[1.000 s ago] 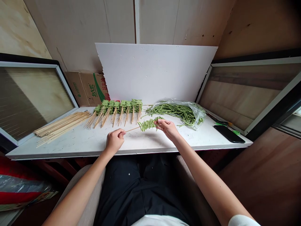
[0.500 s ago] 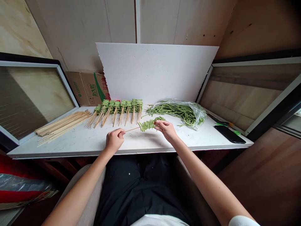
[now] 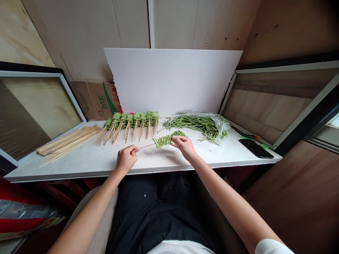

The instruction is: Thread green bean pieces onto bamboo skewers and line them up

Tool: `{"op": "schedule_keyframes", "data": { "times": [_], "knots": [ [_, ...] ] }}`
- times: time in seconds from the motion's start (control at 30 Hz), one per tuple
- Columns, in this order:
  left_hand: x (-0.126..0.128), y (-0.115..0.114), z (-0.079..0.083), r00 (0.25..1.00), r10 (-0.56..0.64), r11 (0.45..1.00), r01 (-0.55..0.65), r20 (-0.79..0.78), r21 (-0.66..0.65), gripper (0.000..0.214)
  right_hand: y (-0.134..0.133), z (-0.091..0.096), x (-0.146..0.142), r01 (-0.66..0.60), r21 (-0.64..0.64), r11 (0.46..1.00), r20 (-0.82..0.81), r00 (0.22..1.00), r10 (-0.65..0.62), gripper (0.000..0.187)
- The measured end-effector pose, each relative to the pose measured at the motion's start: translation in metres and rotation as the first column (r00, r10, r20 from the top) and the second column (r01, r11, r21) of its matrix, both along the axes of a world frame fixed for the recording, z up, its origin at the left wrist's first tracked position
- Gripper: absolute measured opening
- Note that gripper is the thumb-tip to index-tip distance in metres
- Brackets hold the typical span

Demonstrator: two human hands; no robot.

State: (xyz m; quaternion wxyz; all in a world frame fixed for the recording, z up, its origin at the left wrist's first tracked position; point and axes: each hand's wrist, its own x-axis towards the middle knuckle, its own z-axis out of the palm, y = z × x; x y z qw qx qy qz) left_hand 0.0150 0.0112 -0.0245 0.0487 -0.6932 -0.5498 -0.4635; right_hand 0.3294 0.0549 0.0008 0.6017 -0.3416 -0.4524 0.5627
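Observation:
My left hand is closed around the lower end of a thin bamboo skewer. Folds of a long green bean are packed along the skewer's other half, above the white tabletop. At the right end of these folds, my right hand pinches the bean with thumb and fingers. Its fingers partly hide the skewer's tip. Just behind them shows a small green clump of bean; whether it joins the held one I cannot tell.
Rows of finished bean skewers lie stacked at the back, left of centre. Bare bamboo skewers lie at left. Loose long beans spill from a clear plastic bag. A black phone rests at right. A white board stands behind.
The whole scene has shifted slightly left in view. Both hands keep their grip on the skewer and bean, and the right fingers have shifted slightly at the end of the folds.

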Motion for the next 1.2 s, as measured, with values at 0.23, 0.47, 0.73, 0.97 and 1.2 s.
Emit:
{"op": "schedule_keyframes", "data": {
  "times": [0.23,0.47,0.73,0.97,1.2],
  "knots": [
    [0.000,0.000,-0.002,1.000,-0.017,1.000,0.017,-0.003,0.009,0.023,0.000,-0.001,0.000,-0.002,-0.005,1.000,0.009,1.000,0.002,0.043],
    [-0.001,0.000,-0.002,1.000,-0.003,1.000,0.003,-0.011,0.002,0.024,-0.001,-0.003,-0.001,-0.007,0.011,1.000,0.019,1.000,0.006,0.041],
    [0.001,-0.004,0.005,1.000,-0.025,0.999,0.025,-0.014,0.044,0.022,-0.007,0.004,-0.005,0.006,0.010,1.000,0.003,1.000,-0.006,0.043],
    [0.002,-0.003,0.010,0.998,-0.049,0.998,0.048,0.047,0.031,0.022,-0.006,0.008,-0.005,-0.001,-0.009,1.000,-0.020,1.000,0.001,0.045],
    [-0.004,0.001,0.007,0.996,-0.027,0.999,0.029,0.085,-0.014,0.021,-0.003,0.023,0.012,-0.048,-0.049,0.998,-0.014,0.999,0.048,0.053]
  ]
}}
